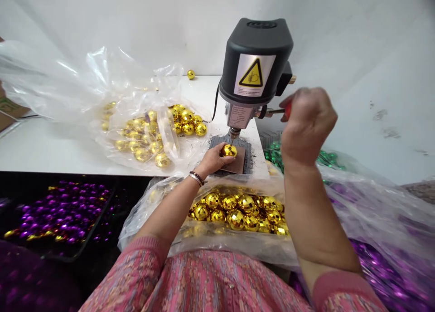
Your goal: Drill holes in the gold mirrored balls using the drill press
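Observation:
A gold mirrored ball point(230, 150) is gripped by my left hand point(215, 159), whose fingers close round its side. The ball sits over a brown board point(238, 163) on the drill press base, right under the drill chuck point(234, 132). The thin bit reaches down to the top of the ball; whether it has entered, I cannot tell. My right hand point(307, 119) is closed on the red-knobbed lever point(288, 110) at the right of the black drill press point(256, 62). Most of the knob is hidden by the fingers.
An open plastic bag of gold balls point(236, 217) lies between my arms. Another clear bag point(136, 144) with gold balls spreads on the white table point(41, 144). One loose ball point(190, 74) rests by the wall. Purple balls point(64, 210) fill a bin at left; purple and green bags lie right.

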Demonstrator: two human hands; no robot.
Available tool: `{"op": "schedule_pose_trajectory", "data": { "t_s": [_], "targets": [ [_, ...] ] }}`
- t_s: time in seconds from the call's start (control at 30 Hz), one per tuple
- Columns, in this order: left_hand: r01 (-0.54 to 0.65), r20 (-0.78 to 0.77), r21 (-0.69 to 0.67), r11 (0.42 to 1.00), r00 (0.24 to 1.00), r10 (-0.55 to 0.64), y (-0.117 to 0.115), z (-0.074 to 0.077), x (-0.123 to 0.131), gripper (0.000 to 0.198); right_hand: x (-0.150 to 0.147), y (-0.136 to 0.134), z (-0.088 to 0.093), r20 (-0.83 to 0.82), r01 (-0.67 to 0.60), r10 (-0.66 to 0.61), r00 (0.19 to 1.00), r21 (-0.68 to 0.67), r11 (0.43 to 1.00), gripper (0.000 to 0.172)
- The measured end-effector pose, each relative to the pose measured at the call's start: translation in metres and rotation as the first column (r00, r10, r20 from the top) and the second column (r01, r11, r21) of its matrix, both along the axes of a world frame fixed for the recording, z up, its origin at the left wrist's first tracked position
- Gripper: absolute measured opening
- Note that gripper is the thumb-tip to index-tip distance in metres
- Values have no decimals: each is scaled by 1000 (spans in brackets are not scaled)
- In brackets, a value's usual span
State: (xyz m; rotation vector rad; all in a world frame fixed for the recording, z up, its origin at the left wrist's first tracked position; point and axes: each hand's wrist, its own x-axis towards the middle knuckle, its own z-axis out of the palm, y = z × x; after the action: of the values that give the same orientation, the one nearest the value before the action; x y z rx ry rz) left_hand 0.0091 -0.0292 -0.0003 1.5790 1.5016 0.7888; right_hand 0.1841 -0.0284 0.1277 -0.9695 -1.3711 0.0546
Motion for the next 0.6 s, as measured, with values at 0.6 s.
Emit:
{"op": "schedule_pose_trajectory", "data": {
  "t_s": [0.6],
  "targets": [
    [522, 163, -51, 851, 845, -509, -27, 51, -4, 43, 0, 12, 23, -81, -94, 90, 993, -45, 995, 35]
  ]
}}
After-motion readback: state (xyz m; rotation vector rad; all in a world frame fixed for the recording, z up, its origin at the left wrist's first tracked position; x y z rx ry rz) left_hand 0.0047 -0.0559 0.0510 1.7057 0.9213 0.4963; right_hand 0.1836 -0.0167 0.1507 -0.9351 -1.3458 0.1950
